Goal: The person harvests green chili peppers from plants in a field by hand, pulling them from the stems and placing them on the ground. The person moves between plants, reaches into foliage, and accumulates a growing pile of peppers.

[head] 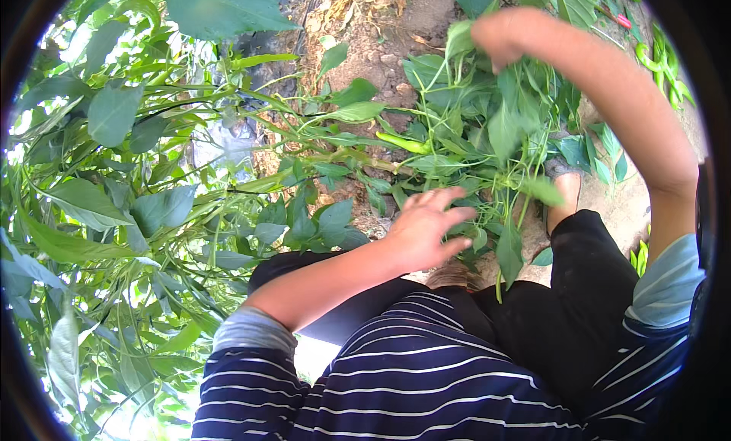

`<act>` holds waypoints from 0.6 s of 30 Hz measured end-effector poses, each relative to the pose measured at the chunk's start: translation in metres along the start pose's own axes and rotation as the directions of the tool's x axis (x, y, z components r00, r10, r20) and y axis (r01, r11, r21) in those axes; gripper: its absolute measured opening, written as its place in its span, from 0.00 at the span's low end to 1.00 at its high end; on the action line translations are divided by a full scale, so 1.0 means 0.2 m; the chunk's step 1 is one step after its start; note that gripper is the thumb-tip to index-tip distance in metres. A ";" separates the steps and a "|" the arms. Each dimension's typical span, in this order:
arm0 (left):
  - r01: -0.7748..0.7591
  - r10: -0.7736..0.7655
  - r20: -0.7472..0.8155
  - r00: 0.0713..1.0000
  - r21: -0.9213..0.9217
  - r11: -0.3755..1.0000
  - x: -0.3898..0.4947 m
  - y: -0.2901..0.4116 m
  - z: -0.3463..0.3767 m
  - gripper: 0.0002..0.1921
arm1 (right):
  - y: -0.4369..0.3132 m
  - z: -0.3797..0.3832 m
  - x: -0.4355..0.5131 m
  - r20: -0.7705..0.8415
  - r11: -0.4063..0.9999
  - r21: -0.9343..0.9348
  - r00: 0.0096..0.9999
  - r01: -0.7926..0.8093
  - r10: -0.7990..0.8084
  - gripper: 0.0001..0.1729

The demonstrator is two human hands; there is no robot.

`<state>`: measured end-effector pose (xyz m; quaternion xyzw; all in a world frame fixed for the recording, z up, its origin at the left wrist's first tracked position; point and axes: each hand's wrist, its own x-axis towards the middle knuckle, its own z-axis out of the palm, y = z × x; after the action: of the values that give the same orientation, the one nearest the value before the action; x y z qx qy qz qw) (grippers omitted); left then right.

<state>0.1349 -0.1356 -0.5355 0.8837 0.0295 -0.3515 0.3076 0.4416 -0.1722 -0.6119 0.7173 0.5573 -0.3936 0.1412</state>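
My left hand (428, 229) hovers over the near edge of a leafy pepper plant (457, 132), its fingers spread with nothing between them. At the far side of that plant, my right hand (499, 38) is bent down among the leaves and blurred; whether its fingers grip a stem or leaf is hidden. A light green chili pepper (402, 143) lies amid the stems, left of the plant's middle. Farther left, another long green pepper (265, 60) sticks out from a branch. Thick green stems (342, 155) run from the left-hand plants toward the middle.
Dense pepper plants (143, 207) fill the left side. Picked green peppers (662, 67) lie on the soil at the far right, with more peppers (641, 258) beside my right arm. A small red object (623, 21) is at the upper right. Dry soil (388, 47) runs between the rows.
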 end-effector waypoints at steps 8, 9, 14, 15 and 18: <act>0.451 -0.281 -0.725 0.630 0.047 0.891 0.37 -0.37 0.13 0.18 | -0.18 -0.04 -0.11 -0.868 0.929 0.038 0.473 0.368 -0.152 0.07; 0.540 -0.389 -0.638 0.664 0.050 0.840 0.41 -0.39 0.15 0.20 | -0.28 0.03 -0.08 -0.860 0.881 -0.041 0.433 0.471 -0.271 0.09; 0.478 -0.436 -0.608 0.663 -0.105 0.872 0.41 -0.40 0.10 0.17 | -0.51 0.29 0.02 -0.485 0.808 0.097 0.736 0.581 -0.472 0.08; 0.435 -0.452 -0.598 0.662 -0.186 0.881 0.37 -0.38 0.08 0.14 | -0.52 0.32 0.01 -0.540 0.784 0.132 0.707 0.607 -0.456 0.09; 0.283 -0.437 -0.441 0.784 -0.373 0.884 0.20 -0.32 -0.06 0.11 | -0.53 0.34 -0.04 -0.515 0.787 -0.018 0.669 0.617 -0.536 0.10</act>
<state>0.1548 -0.0830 -0.5879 0.8682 0.3307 -0.1477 0.3392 0.3174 -0.1856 -0.6263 0.5879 0.7395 -0.2635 -0.1952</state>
